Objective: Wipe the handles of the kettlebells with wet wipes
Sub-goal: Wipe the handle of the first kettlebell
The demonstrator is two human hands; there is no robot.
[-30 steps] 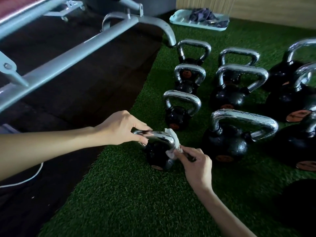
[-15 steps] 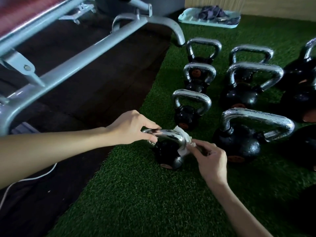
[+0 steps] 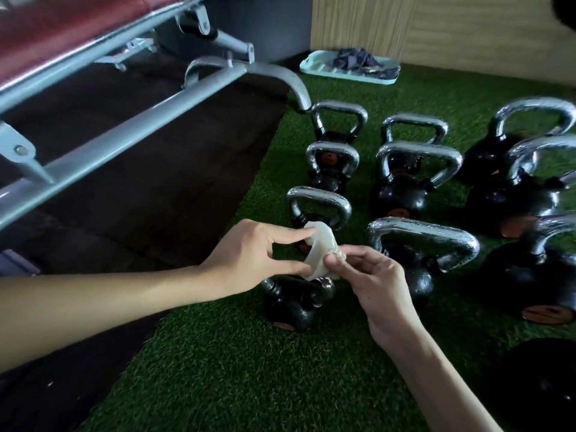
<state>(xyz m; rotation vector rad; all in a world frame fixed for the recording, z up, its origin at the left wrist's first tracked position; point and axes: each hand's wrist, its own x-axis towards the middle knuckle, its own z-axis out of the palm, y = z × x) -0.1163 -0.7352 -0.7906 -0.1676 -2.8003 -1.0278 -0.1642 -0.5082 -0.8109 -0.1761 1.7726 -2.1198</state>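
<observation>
Both hands have lifted off the nearest kettlebell (image 3: 290, 307), which stands on the artificial turf (image 3: 249, 385) just below them, and now share the wet wipe (image 3: 318, 254) in the air. Left hand (image 3: 249, 260): forefinger and thumb pinch the wipe's upper and lower edges. Right hand (image 3: 374, 282), at 3 o'clock of the wipe, pinches its bunched end. Other kettlebells (image 3: 402, 194) stand from 12 to 3 o'clock. At 12 o'clock, a pale tray (image 3: 313, 65) holds a dark crumpled cloth (image 3: 355, 59).

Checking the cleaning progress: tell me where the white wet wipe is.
Head view, centre: the white wet wipe is pinched by the left hand and right hand, above the nearest small black kettlebell.
</observation>
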